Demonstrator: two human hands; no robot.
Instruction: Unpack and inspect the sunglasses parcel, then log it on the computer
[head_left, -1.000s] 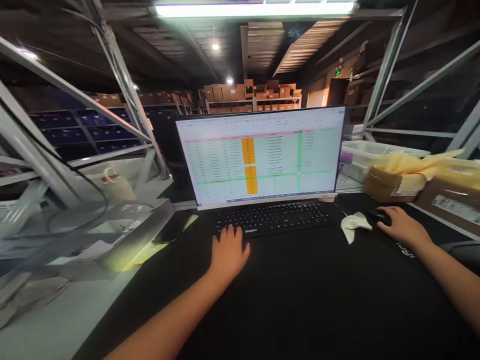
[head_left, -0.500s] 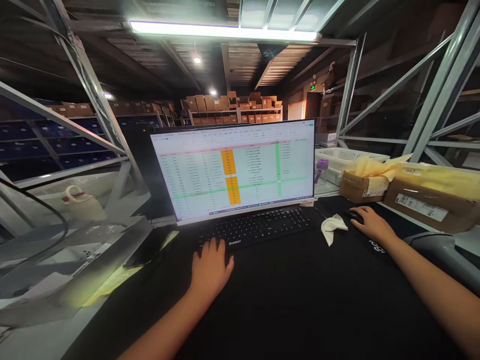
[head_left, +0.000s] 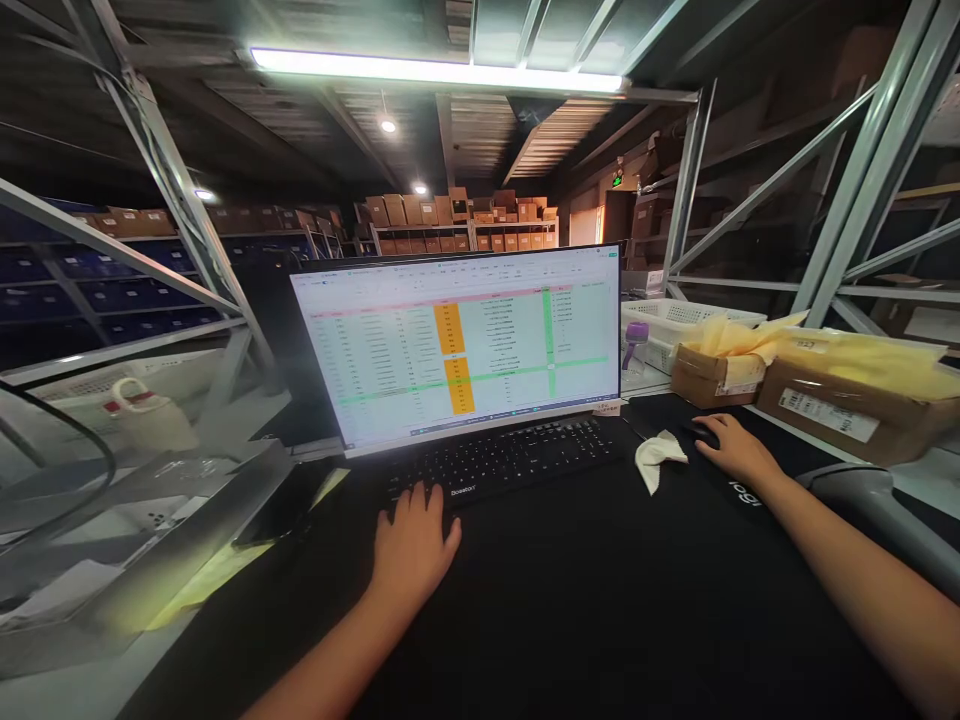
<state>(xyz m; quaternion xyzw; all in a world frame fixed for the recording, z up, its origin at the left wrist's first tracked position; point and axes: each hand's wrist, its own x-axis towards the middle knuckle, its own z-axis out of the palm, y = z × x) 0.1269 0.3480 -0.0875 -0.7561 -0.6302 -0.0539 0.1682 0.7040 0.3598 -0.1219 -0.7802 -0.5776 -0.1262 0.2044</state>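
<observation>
My left hand [head_left: 411,540] lies flat on the black desk mat [head_left: 570,600], fingers stretched onto the left end of the black keyboard [head_left: 510,458]. My right hand [head_left: 739,450] rests curved over a black mouse [head_left: 699,433] at the right. Behind the keyboard stands a monitor [head_left: 457,345] showing a spreadsheet with orange and green bands. A crumpled white tissue [head_left: 656,455] lies between the keyboard and the mouse.
Cardboard boxes [head_left: 840,405] with yellow packing paper and a white basket [head_left: 675,325] stand at the right. A grey metal tray [head_left: 135,530] and a white jug [head_left: 146,420] sit at the left. A dark phone [head_left: 277,510] lies left of the keyboard. Steel shelving frames surround the desk.
The view has swung right and slightly up, so the monitor and keyboard sit further left in the picture. Both hands stay on the keyboard and the mouse.
</observation>
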